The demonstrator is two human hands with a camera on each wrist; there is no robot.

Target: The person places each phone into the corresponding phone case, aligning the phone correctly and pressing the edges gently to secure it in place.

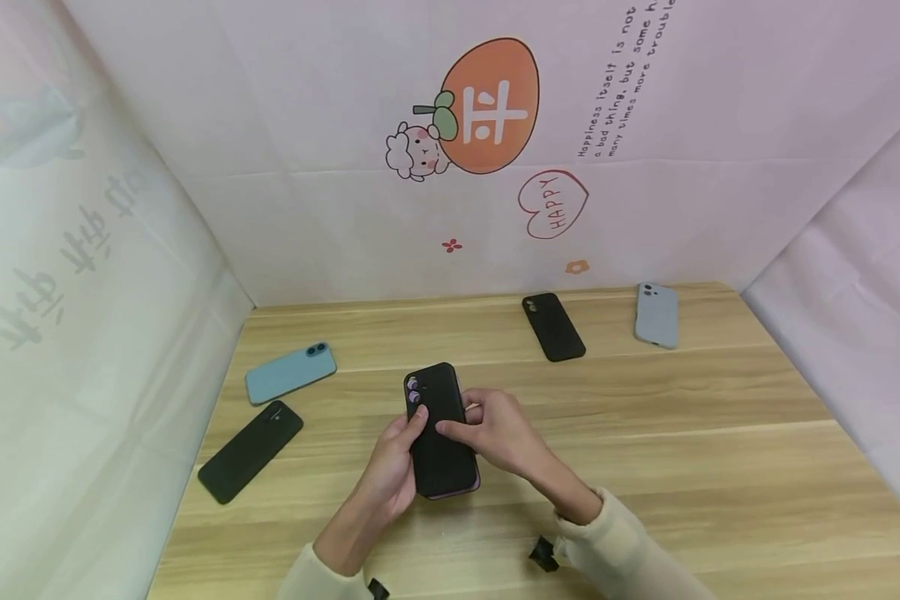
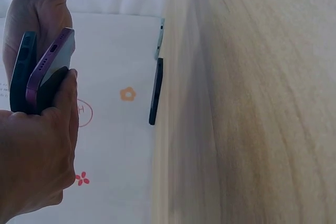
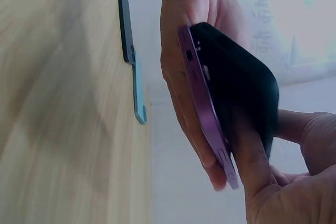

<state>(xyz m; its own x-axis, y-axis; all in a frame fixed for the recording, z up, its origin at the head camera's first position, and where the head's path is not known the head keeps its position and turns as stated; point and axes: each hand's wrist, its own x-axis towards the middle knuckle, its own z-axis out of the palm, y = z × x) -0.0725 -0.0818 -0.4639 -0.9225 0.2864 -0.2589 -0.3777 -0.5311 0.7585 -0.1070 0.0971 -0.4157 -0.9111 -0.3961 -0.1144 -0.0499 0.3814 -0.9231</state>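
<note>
A purple-edged phone (image 3: 202, 98) and a black phone case (image 1: 442, 442) are held together above the table, the case's back facing up in the head view. My left hand (image 1: 393, 467) grips them from the left, its thumb on the case near the camera holes. On the right side, my right hand (image 1: 502, 433) pinches the case, thumb across its back. The case tilts away from the phone, leaving a gap at the bottom end in the left wrist view. A right-hand finger (image 3: 249, 153) reaches between phone and case in the right wrist view.
On the wooden table (image 1: 645, 467), a light blue phone or case (image 1: 291, 373) and a black one (image 1: 251, 452) lie left. Farther back right are another black one (image 1: 554, 327) and a pale grey-blue one (image 1: 657, 317). Printed white cloth (image 1: 330, 225) walls the back and sides.
</note>
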